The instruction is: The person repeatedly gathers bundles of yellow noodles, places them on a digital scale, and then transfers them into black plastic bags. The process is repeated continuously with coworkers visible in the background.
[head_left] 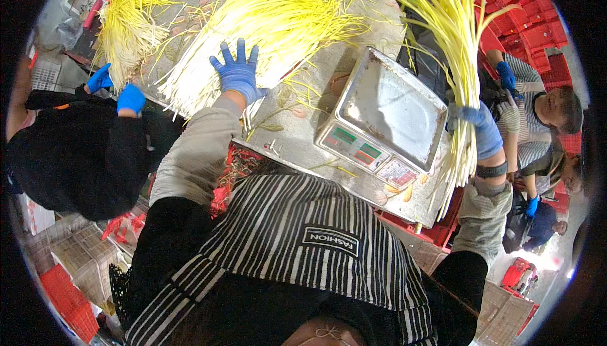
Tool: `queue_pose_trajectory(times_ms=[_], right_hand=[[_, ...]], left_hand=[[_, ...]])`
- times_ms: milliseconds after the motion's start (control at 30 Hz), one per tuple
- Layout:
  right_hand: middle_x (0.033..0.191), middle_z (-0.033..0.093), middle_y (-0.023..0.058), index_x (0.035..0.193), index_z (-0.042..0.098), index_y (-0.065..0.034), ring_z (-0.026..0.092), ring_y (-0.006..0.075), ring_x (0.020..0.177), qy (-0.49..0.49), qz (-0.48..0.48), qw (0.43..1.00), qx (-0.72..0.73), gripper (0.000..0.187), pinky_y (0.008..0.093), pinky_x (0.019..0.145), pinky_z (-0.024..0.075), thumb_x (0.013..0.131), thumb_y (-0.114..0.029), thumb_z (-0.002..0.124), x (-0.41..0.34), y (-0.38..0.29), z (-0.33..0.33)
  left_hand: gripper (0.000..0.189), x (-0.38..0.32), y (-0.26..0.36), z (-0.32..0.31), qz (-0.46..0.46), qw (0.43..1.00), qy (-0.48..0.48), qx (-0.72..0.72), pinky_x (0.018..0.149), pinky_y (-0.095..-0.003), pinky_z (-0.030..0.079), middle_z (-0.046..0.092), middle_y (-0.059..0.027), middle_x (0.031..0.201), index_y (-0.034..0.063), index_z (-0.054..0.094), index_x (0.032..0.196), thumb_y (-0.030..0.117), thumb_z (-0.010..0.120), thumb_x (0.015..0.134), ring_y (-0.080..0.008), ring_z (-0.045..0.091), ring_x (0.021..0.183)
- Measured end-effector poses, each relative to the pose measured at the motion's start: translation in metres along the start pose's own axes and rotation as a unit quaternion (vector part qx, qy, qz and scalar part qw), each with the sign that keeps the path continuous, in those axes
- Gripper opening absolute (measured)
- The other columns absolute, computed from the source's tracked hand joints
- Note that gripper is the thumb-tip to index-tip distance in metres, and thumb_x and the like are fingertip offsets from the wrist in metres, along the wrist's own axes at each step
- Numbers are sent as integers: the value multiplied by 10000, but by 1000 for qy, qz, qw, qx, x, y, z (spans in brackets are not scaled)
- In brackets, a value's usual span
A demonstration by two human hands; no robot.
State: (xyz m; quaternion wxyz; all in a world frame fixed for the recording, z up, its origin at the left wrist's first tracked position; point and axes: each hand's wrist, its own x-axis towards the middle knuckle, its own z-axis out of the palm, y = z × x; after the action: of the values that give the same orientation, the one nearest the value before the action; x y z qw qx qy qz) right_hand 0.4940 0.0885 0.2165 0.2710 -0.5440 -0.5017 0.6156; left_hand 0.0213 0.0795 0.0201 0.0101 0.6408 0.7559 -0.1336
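Note:
My left hand [238, 73], in a blue glove, lies with spread fingers on a wide pile of yellow chives [275, 19]. The pale stem ends of the pile point towards me and to the left. Raised off to the right, my right hand [479, 125] grips a bundle of yellow chives [462, 57] near its white lower stems. Its leaves fan out at the far end. A digital weighing scale [393, 109] with a worn metal pan stands between my hands, nearer the right one. No chives lie on its pan.
At the left, a person in black [80, 151] with blue gloves handles another chive heap [128, 28]. Several people are at the right, one in a striped top [528, 109]. Red crates [526, 19] stand beyond. The patterned tabletop [303, 128] ends just before my striped apron [303, 223].

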Motion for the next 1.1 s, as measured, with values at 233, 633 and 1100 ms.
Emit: queue_pose_trajectory(times_ms=[233,633,1100], right_hand=[[875,656,189,1241,483,57,663,331,825,154,47,878,-450,685,385,771,543,719,-282,768,38,130,5],[1147,629,253,1226,560,42,627,362,1045,191,-66,850,-487,669,386,902,493,801,-453,711,4,118,-33],[954,686,174,1077,645,2,657,228,847,120,-287,907,-283,351,345,800,513,852,-264,687,9,82,63]], left_hand=[[924,-1,5,8,48,989,114,-76,1093,-618,182,238,-176,1546,183,261,1511,501,681,752,-471,231,1378],[652,91,-165,44,-37,994,-40,-97,981,-438,453,586,-300,1206,-47,553,1244,364,682,755,-413,570,1137],[700,74,-160,-18,16,998,-26,-51,979,-414,453,587,-267,1235,-44,600,1202,480,673,743,-388,586,1120]])
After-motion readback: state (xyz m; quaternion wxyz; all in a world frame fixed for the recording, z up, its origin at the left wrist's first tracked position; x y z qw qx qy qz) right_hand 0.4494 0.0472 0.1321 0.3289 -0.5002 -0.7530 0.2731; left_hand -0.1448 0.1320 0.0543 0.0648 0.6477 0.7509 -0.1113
